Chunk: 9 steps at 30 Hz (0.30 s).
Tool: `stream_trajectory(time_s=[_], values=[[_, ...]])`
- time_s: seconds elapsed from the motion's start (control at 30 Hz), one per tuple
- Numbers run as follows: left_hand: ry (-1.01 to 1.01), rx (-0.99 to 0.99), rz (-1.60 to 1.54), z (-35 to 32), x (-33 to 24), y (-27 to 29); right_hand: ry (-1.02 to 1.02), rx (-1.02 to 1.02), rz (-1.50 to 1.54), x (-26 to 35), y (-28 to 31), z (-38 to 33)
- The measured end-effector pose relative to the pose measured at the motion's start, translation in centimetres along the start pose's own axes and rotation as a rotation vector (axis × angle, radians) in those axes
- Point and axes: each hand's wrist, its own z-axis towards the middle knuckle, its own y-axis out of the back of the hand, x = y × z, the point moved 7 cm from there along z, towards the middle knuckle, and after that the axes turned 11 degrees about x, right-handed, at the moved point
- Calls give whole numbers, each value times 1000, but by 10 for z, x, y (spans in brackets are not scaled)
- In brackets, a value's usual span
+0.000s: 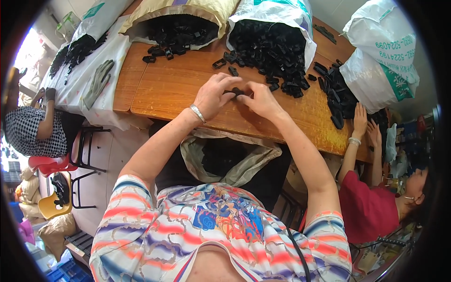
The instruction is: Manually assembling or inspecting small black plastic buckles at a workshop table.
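Note:
My left hand [213,95] and my right hand [262,99] meet over the wooden table [169,91], fingers pinched together on one small black plastic part [237,91]. A silver bracelet [198,113] circles my left wrist. Just beyond my fingertips lies a heap of black plastic parts [275,54] spilling from an open white sack [277,14]. Loose black parts [220,63] lie scattered on the wood near my left hand.
A yellow sack of black parts [181,21] lies at the table's far side. An open grey bag [225,157] hangs below the table edge at my lap. A person in red [371,202] reaches to the table at right; another person [33,127] sits left. A grey glove [98,82] rests on a white sheet.

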Motion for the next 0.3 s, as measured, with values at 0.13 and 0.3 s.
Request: stream_trajectory(time_s=[0.13,0.3], values=[[-19,167,-224,-1,8,-7,-50,140,666,-3,-16,-12],[205,305,-379,-11,18,-16,-53,-56,646,-1,-24,-33]])
